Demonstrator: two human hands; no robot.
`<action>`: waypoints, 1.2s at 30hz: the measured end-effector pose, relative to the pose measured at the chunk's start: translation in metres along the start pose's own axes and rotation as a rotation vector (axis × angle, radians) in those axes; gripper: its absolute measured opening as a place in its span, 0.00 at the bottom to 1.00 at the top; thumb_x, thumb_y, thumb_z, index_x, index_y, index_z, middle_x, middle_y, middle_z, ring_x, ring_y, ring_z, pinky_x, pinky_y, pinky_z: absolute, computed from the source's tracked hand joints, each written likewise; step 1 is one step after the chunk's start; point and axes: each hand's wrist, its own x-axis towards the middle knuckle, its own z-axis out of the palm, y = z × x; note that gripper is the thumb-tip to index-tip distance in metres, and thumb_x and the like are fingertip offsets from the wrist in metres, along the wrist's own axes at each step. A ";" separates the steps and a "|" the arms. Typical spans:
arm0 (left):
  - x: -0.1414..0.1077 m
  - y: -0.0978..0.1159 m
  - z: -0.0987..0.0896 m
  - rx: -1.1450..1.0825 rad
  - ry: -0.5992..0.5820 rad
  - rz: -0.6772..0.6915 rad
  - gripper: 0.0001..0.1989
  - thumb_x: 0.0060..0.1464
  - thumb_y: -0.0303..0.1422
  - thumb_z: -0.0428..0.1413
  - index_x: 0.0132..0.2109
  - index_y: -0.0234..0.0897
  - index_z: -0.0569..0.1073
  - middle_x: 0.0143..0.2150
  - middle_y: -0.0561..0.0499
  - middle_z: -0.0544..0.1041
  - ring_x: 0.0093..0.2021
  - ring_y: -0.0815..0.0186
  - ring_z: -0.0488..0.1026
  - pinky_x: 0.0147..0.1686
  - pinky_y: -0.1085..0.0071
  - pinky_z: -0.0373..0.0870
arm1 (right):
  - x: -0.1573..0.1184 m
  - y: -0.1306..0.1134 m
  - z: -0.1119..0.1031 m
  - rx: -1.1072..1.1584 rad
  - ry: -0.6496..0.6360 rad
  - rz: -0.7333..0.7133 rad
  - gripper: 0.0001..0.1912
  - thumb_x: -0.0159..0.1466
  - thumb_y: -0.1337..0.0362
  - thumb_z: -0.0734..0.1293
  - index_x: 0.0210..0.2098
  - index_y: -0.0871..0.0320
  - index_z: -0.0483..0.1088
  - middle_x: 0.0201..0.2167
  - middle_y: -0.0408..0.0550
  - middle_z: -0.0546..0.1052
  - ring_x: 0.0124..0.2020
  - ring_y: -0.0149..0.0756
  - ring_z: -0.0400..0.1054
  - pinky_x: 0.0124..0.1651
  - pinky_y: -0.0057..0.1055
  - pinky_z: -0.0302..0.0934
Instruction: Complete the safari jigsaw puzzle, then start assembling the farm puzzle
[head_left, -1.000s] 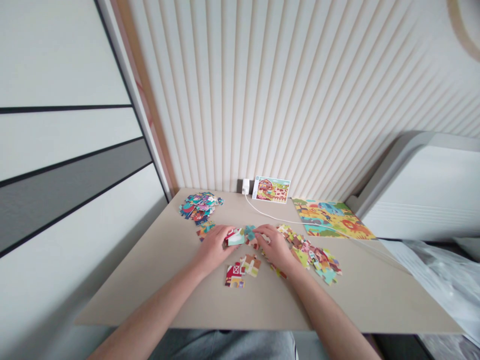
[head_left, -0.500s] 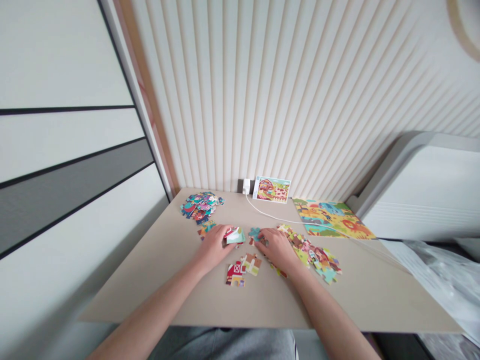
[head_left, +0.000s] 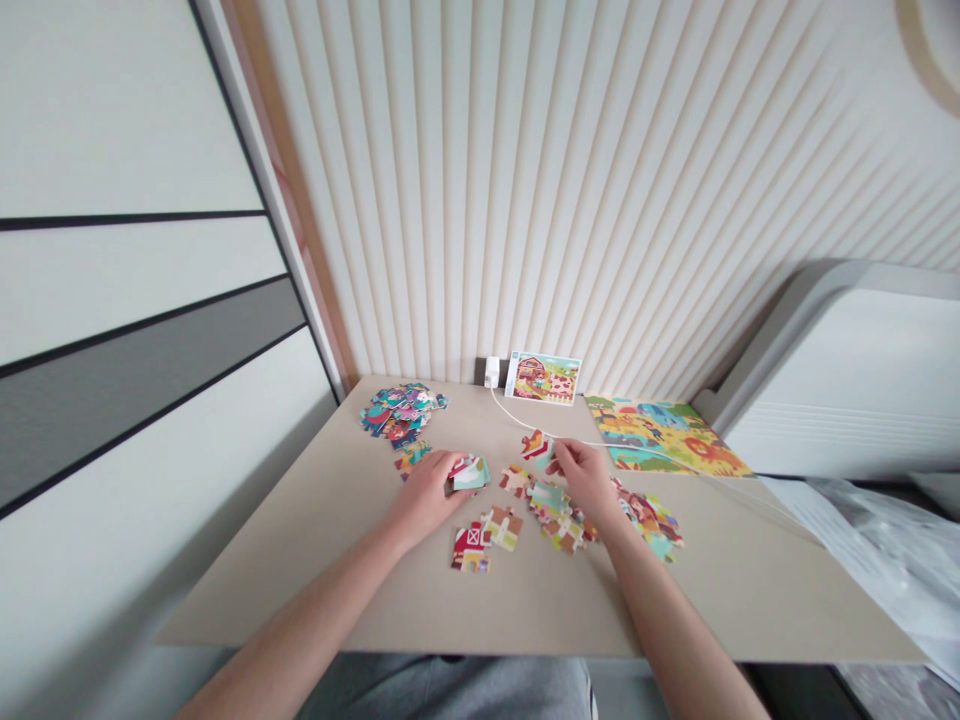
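My left hand [head_left: 426, 496] rests at the table's middle, its fingertips over a teal-and-white jigsaw piece [head_left: 471, 473]. My right hand [head_left: 586, 476] is raised toward the back, with its fingertips at the edge of a tilted red-and-white piece [head_left: 537, 449]. I cannot tell whether it grips that piece. Below it lies a spread of loose pieces [head_left: 561, 522], and more lie at the right [head_left: 649, 522]. Several joined farm pieces [head_left: 471, 549] sit in front of my left fingers. A heap of pieces [head_left: 400, 414] lies at the back left.
A small farm picture card [head_left: 542, 378] leans at the back of the beige table [head_left: 300, 590]. A colourful animal jigsaw [head_left: 664, 437] lies to its right, crossed by a white cable [head_left: 592, 442] from a wall plug [head_left: 492, 372]. Plastic sheeting [head_left: 885, 560] lies beyond the right edge.
My right hand has moved back and to the right, off the pieces. The pieces beneath it are now spread out, and a red-and-white piece stands near its fingertips. My left hand has barely moved.
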 end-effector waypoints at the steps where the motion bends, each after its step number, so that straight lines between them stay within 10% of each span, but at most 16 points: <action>1: 0.000 0.000 0.000 0.001 -0.001 0.000 0.21 0.55 0.32 0.66 0.55 0.42 0.73 0.50 0.45 0.79 0.52 0.53 0.76 0.53 0.57 0.71 | 0.000 -0.001 0.000 0.033 0.003 0.005 0.27 0.68 0.42 0.62 0.40 0.61 0.78 0.25 0.50 0.79 0.26 0.38 0.71 0.30 0.31 0.61; 22: 0.001 -0.007 -0.002 0.029 0.090 -0.065 0.18 0.58 0.37 0.64 0.54 0.41 0.72 0.50 0.44 0.78 0.52 0.52 0.75 0.53 0.54 0.71 | -0.001 -0.002 0.003 0.049 0.024 0.028 0.31 0.64 0.40 0.66 0.48 0.62 0.78 0.25 0.49 0.79 0.28 0.39 0.73 0.32 0.33 0.65; 36: 0.007 -0.007 0.009 0.087 0.000 -0.031 0.25 0.53 0.42 0.69 0.56 0.41 0.74 0.51 0.42 0.78 0.54 0.49 0.74 0.55 0.53 0.70 | -0.004 -0.006 0.038 0.201 -0.194 0.050 0.26 0.64 0.48 0.68 0.52 0.61 0.75 0.31 0.48 0.82 0.31 0.39 0.77 0.35 0.33 0.68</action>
